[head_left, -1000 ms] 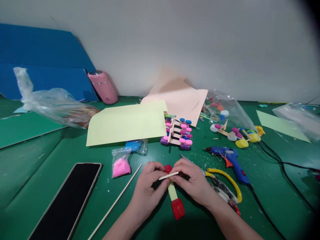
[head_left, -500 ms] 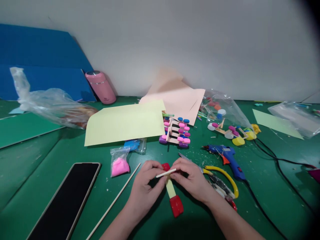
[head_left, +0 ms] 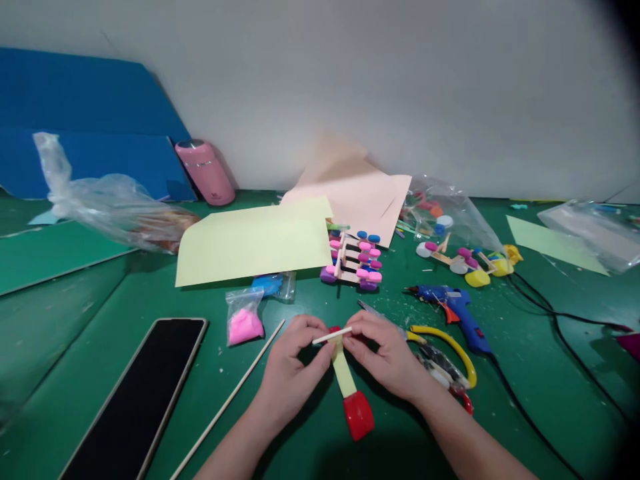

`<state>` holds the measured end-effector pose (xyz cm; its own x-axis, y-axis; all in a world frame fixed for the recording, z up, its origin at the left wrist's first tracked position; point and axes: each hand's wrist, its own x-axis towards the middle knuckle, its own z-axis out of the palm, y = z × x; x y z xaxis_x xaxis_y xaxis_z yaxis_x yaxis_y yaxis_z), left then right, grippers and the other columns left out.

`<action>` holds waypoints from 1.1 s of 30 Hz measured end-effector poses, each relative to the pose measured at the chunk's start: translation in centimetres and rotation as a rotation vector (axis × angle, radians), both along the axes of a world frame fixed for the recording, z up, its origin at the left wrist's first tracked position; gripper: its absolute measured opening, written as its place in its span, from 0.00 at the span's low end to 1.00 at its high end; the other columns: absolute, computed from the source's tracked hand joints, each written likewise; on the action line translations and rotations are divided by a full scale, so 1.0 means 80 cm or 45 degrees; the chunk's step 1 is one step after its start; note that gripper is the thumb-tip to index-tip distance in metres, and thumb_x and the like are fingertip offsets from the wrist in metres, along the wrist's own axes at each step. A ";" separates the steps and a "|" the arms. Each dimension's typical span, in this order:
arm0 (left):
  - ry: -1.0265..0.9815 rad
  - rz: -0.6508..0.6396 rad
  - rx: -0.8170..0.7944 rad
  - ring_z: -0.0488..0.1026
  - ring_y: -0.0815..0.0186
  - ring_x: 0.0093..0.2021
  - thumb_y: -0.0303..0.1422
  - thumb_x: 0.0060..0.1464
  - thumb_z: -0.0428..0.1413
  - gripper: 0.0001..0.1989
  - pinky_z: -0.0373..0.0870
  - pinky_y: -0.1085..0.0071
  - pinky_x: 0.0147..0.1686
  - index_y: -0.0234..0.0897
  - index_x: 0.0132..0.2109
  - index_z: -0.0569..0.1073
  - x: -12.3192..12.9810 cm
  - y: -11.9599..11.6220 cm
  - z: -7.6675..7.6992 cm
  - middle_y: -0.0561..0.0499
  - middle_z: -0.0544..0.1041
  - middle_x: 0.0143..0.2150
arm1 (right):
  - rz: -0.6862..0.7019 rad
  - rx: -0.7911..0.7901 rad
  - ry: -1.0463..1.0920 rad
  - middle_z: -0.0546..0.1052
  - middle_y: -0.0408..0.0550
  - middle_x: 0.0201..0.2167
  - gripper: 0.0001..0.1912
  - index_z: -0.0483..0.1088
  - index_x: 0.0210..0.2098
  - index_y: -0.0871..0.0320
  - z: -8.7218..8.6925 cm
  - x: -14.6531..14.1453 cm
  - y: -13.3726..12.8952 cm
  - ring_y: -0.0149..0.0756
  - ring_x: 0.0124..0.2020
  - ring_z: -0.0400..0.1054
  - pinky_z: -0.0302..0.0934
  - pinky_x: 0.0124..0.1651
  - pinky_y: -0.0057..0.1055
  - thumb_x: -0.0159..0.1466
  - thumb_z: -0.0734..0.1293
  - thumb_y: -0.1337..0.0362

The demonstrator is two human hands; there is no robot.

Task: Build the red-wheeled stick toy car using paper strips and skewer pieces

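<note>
Both hands meet over the table at the lower middle. My left hand [head_left: 295,367] is closed in a pinch on the left part of a short pale stick [head_left: 332,335]. At the stick's other end, my right hand [head_left: 383,353] pinches with thumb and fingers. Beneath the stick, a pale yellow strip [head_left: 345,375] slants down toward me. A glossy red piece [head_left: 359,415] caps its near end, and a second red piece [head_left: 335,330] shows partly behind the stick at the far end. The fingers hide where stick and strip meet.
A long thin stick [head_left: 227,401] and a phone [head_left: 135,400] lie at left. Right of my hands are yellow-handled pliers [head_left: 457,348] and a blue glue gun [head_left: 457,308] with its cord. Beyond stand small wheeled models [head_left: 354,260], beside a yellow sheet [head_left: 255,243].
The short stick stays between my hands, turned slightly flatter. The strip's near red end has shifted a little right and toward me. The view has moved slightly.
</note>
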<state>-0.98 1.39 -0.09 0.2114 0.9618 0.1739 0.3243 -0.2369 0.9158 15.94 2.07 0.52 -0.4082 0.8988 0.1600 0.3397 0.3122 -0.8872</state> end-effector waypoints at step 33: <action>0.168 0.197 0.333 0.69 0.66 0.33 0.26 0.49 0.52 0.05 0.67 0.68 0.33 0.34 0.30 0.73 0.013 0.004 -0.012 0.48 0.70 0.31 | -0.313 0.023 -0.092 0.69 0.47 0.34 0.07 0.68 0.37 0.56 0.003 0.025 -0.014 0.33 0.34 0.65 0.59 0.36 0.29 0.62 0.59 0.66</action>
